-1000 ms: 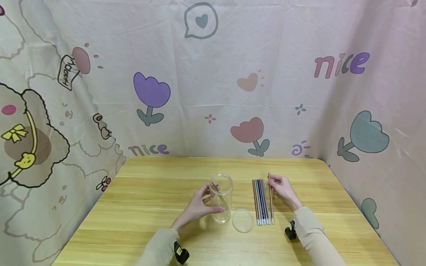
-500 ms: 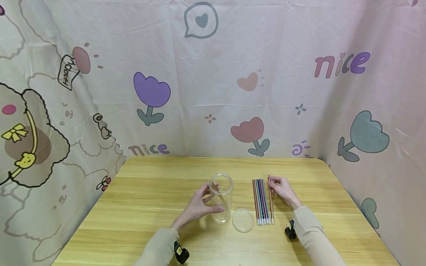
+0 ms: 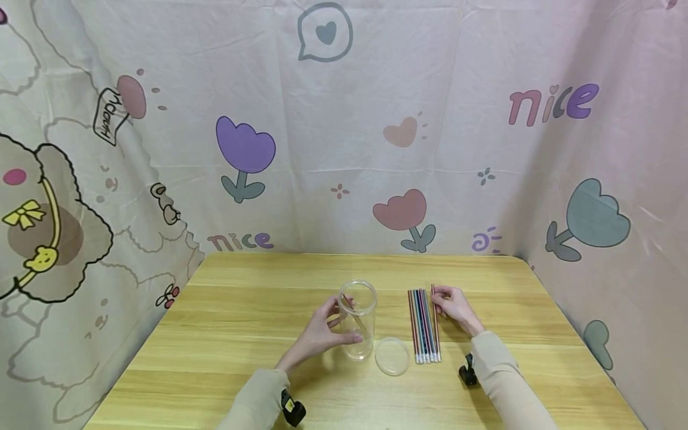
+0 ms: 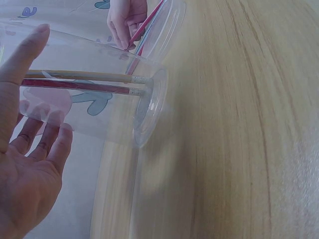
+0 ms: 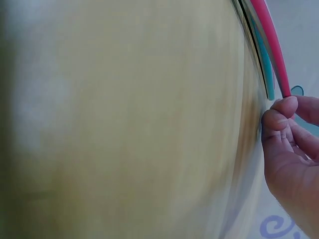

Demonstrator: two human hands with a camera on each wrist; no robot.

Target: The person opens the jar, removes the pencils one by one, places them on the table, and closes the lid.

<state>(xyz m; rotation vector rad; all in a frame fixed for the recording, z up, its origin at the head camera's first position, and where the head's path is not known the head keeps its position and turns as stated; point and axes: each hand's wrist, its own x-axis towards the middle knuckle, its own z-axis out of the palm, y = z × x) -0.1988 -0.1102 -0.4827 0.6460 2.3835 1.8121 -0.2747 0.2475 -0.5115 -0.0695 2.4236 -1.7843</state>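
My left hand (image 3: 317,335) holds a clear plastic jar (image 3: 367,331), fingers behind it and thumb across the front. The jar stands upright on the table, its mouth uncovered. Inside, a tan pencil (image 4: 94,76) and a dark red pencil (image 4: 79,86) lean with their eraser ends at the bottom, as the left wrist view shows. To the right, my right hand (image 3: 454,304) pinches a red pencil (image 3: 436,337) near its far end. This pencil lies at the right side of a row of several coloured pencils (image 3: 421,328), eraser ends toward me.
A round clear lid (image 3: 392,356) lies flat on the wooden table (image 3: 258,280), between the jar and the pencil row. Behind the table hangs a printed cloth (image 3: 333,149), and more cloth runs along both sides. Each wrist carries a small black camera (image 3: 292,411).
The right hand has drawn the red pencil slightly toward me and left, closing the gap to the row. My left hand and the jar have stayed put.
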